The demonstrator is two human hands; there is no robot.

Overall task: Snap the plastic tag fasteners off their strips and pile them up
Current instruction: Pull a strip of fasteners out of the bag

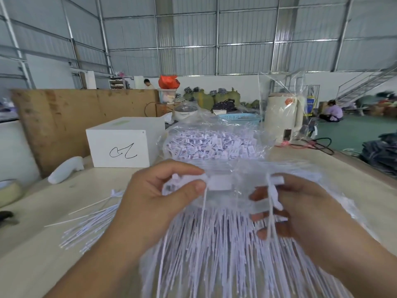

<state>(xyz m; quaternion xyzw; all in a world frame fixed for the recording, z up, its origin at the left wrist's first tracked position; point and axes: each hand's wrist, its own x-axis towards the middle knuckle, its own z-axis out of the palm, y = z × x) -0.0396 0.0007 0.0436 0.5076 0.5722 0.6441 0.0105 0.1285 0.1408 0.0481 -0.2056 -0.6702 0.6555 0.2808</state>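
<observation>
My left hand point(159, 196) pinches the white heads of several tag fasteners point(217, 182) between thumb and fingers, just above the table. My right hand point(300, 209) grips a short white strip of fasteners point(275, 194), fingers curled round it, with thin tails hanging down. Under both hands lies a big bundle of white fasteners point(214, 250) in clear plastic, tails fanned toward me. A pile of loose fasteners point(212, 145) fills an open clear bag behind my hands. Bare white strips point(94, 222) lie scattered at the left.
A white box point(122, 147) with a black scribble stands at the back left beside a brown board. A cream kettle point(283, 117) in plastic, a blue basket point(240, 118) and a tape roll point(9, 191) sit around. The table's right edge drops to a green floor.
</observation>
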